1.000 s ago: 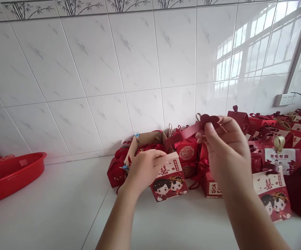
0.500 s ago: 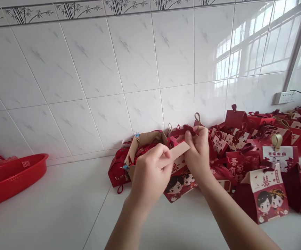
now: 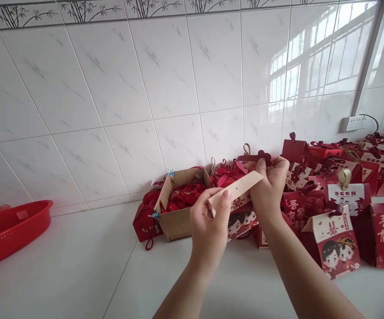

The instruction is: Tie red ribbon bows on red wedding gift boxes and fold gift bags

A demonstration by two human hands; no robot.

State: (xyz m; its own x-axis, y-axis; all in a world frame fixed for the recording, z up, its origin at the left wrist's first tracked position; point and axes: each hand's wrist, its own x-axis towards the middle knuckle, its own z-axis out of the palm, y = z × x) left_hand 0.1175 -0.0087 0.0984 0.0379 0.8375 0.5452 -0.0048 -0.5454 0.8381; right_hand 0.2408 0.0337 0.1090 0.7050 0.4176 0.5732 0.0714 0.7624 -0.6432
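Note:
My left hand (image 3: 210, 226) is closed on a red and cream gift box (image 3: 240, 219), thumb pressed on its pale top flap. A small hole shows in that flap, and two cartoon figures are printed on the front below. Between the fingers of my right hand (image 3: 270, 190) is a dark red ribbon (image 3: 263, 156) with a flower-like shape, held just above the flap's far end. My right fingertips are partly hidden behind the thumb. Left of my hands, an open cardboard box (image 3: 177, 226) holds a heap of red ribbons (image 3: 183, 197).
Many finished-looking red gift boxes (image 3: 338, 248) with ribbon loops crowd the right side. A red plastic basket (image 3: 15, 230) stands at the left. Another red box (image 3: 145, 221) touches the cardboard box. Behind is a tiled wall (image 3: 175, 88) with a socket (image 3: 353, 123).
Both hands have moved right with the gift box and ribbon. My left hand has turned, bringing its thumb onto the flap and exposing the hole. More of the cardboard box shows.

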